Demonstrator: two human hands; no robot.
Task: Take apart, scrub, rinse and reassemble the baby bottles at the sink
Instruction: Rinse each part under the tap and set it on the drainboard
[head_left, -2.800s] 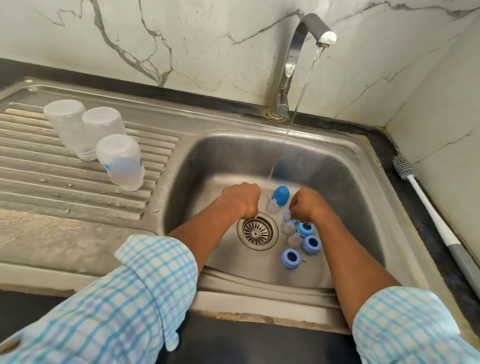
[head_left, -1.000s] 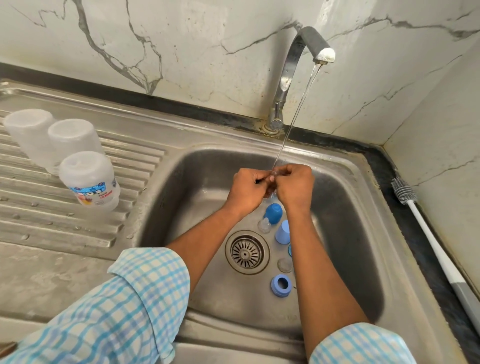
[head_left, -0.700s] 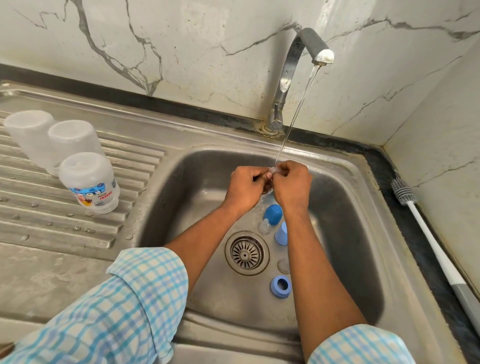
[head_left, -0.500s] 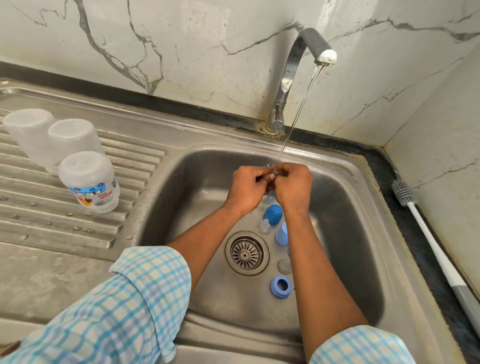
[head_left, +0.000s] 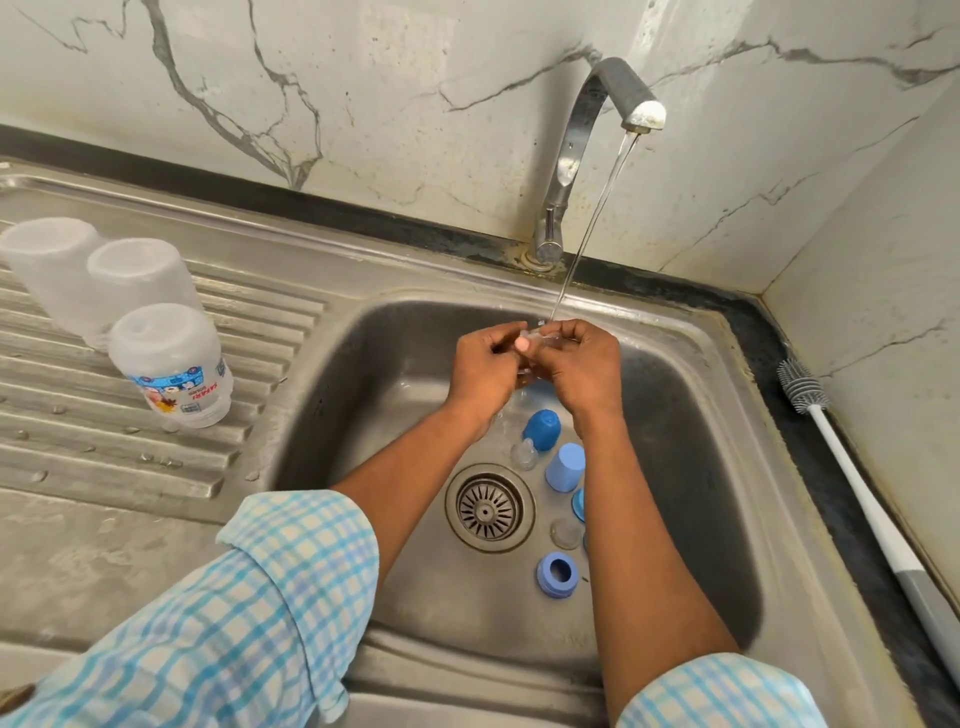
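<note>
My left hand (head_left: 483, 366) and my right hand (head_left: 584, 366) meet under the running water and together pinch a small clear teat (head_left: 540, 340), mostly hidden by the fingers. Below them on the sink floor lie a dark blue cap (head_left: 541, 428), a light blue cap (head_left: 565, 466), another clear teat (head_left: 523, 453), a third clear teat (head_left: 565, 532) and a blue screw ring (head_left: 557, 574). Three bottle bodies stand upside down on the draining board: one with a printed label (head_left: 171, 364) and two plain ones (head_left: 137, 275) (head_left: 49, 265).
The tap (head_left: 587, 130) runs a thin stream into the steel sink (head_left: 727, 467). The drain strainer (head_left: 488, 506) sits mid-basin. A white-handled bottle brush (head_left: 852, 483) lies on the dark counter at the right, next to the marble wall.
Both hands rose from the sink floor to the water stream with a clear teat. Over the last second they stay together there, fingers shifting slightly on it.
</note>
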